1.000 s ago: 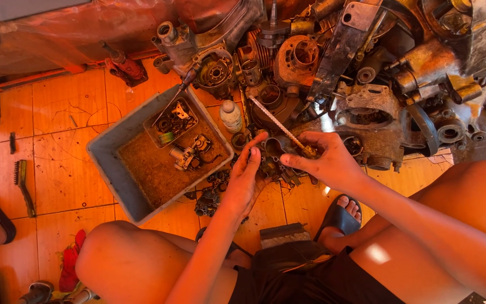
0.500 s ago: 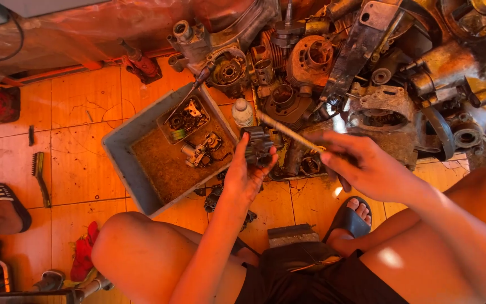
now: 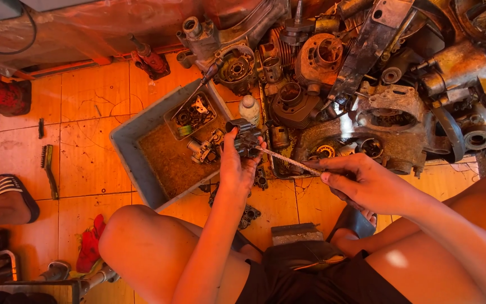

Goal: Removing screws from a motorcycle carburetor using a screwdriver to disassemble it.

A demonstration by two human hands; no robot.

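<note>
Head view of a person seated low over a tiled floor [image 3: 91, 95]. The left hand [image 3: 236, 163] is closed around a small dark metal assembly [image 3: 247, 137], probably a carburettor, held up just above the near corner of a grey tray [image 3: 133, 160]. The right hand [image 3: 361, 183] grips the near end of a thin rod-like tool [image 3: 288, 160], whose far tip meets the assembly at the left hand's fingertips.

Stage of work, as a judgement: the assembly is off any engine and in hand, with the tool at its body; whether a part is being freed, cleaned or refitted cannot be told, and nothing shows it finished.

Containers: the grey tray, left of the left hand, has a rust-brown soiled bottom. In its far corner sits a small clear tub [image 3: 191, 115] of dark small parts, with further loose fittings [image 3: 202, 149] just beside it, near the left hand. A white bottle [image 3: 249, 108] stands beyond the left hand, at the tray's outer edge.

Beyond both hands lies a heap of engine cases and cylinders [image 3: 367, 84]. More small dark parts [image 3: 250, 214] lie on the floor below the left hand. A wire brush [image 3: 48, 169] lies well to the left.
</note>
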